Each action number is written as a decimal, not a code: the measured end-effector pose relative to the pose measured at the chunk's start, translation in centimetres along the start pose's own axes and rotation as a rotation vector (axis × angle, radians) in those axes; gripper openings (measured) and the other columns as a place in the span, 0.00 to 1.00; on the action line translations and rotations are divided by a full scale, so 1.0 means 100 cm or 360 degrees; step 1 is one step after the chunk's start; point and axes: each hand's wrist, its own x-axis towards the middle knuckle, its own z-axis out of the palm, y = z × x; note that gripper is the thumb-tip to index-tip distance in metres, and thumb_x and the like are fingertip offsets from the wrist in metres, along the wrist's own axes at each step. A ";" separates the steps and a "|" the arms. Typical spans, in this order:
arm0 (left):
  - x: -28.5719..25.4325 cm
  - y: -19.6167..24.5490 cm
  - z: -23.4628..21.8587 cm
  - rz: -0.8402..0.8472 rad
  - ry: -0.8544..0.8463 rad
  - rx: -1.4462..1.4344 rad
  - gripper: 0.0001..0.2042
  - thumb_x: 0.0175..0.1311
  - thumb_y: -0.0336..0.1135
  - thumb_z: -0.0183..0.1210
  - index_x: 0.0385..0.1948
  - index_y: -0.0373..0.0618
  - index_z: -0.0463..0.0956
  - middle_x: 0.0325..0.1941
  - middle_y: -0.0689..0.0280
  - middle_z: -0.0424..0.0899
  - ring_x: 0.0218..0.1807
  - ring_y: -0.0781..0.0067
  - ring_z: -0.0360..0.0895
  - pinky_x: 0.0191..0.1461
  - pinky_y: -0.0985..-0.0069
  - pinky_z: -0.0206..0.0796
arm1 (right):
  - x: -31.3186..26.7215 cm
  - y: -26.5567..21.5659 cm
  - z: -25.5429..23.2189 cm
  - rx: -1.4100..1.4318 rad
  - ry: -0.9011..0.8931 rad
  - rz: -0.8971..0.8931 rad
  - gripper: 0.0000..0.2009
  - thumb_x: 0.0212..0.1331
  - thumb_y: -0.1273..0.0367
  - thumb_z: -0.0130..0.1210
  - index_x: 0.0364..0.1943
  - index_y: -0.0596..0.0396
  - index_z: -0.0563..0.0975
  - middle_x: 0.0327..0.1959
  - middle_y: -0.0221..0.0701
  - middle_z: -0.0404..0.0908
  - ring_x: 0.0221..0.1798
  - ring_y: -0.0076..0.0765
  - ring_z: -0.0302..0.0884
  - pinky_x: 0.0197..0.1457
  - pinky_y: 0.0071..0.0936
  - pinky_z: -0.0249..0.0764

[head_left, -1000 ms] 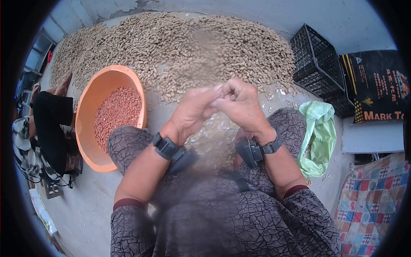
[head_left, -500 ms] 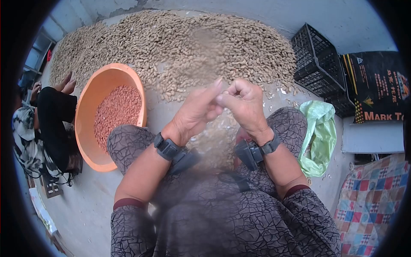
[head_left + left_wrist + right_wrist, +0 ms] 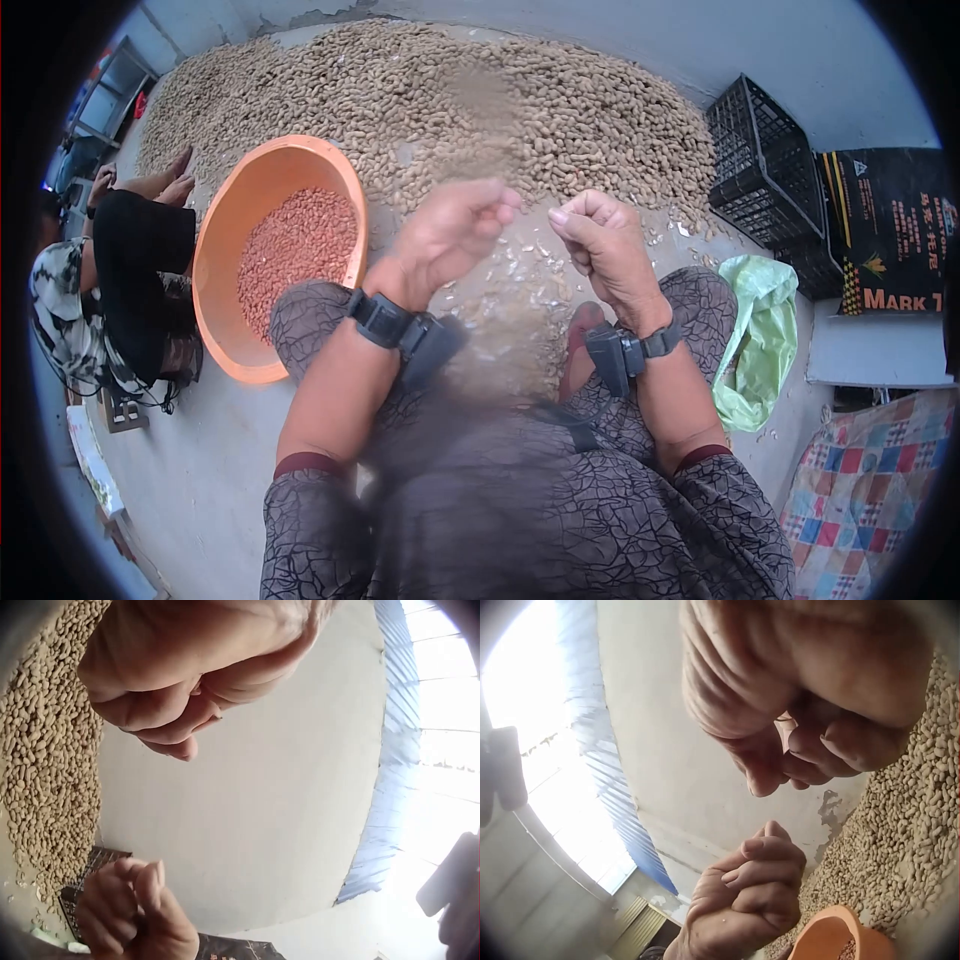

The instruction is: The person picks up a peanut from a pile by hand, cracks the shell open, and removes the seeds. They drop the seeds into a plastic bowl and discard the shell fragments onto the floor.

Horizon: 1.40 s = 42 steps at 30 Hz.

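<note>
Above the floor between the knees, the two hands are a short way apart. My left hand has its fingers curled in; I cannot tell whether they enclose anything. Opposite it, my right hand brings the thumb against curled fingers, and a small pale piece shows between them in the right wrist view. Broken peanut shells litter the floor below the hands. To the left, an orange basin tilts against the knee, with red shelled peanuts inside. A wide heap of unshelled peanuts lies ahead along the wall.
A green plastic bag lies open beside the right knee. Black crates stand at the right wall, with a black printed sack beside them. Checked cloth lies lower right. Another person sits at the far left.
The hands, together at the fingertips earlier, have parted, left hand to the left and right hand to the right. The head view has shifted slightly.
</note>
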 end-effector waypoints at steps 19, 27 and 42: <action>-0.090 0.110 -0.290 0.0204 0.1846 0.1282 0.13 0.64 0.42 0.51 0.36 0.39 0.73 0.30 0.66 0.80 0.33 0.76 0.79 0.34 0.82 0.69 | 0.011 0.014 0.001 -0.0171 -0.0096 -0.0006 0.07 0.51 0.70 0.59 0.23 0.54 0.73 0.15 0.19 0.68 0.14 0.10 0.56 0.14 0.11 0.50; -0.083 0.105 -0.046 0.0537 0.0359 0.1414 0.15 0.66 0.41 0.48 0.42 0.36 0.74 0.37 0.64 0.81 0.39 0.77 0.78 0.44 0.83 0.69 | 0.005 -0.002 0.015 -0.0482 -0.0133 -0.0208 0.07 0.50 0.70 0.61 0.25 0.55 0.74 0.19 0.17 0.70 0.20 0.09 0.59 0.20 0.09 0.53; 0.010 -0.009 0.034 0.0368 -0.0160 0.0585 0.09 0.58 0.32 0.59 0.37 0.40 0.72 0.32 0.69 0.77 0.33 0.83 0.74 0.38 0.86 0.67 | 0.000 -0.004 0.001 -0.0665 0.0192 -0.0653 0.05 0.45 0.77 0.58 0.29 0.61 0.76 0.22 0.30 0.75 0.25 0.21 0.71 0.27 0.20 0.66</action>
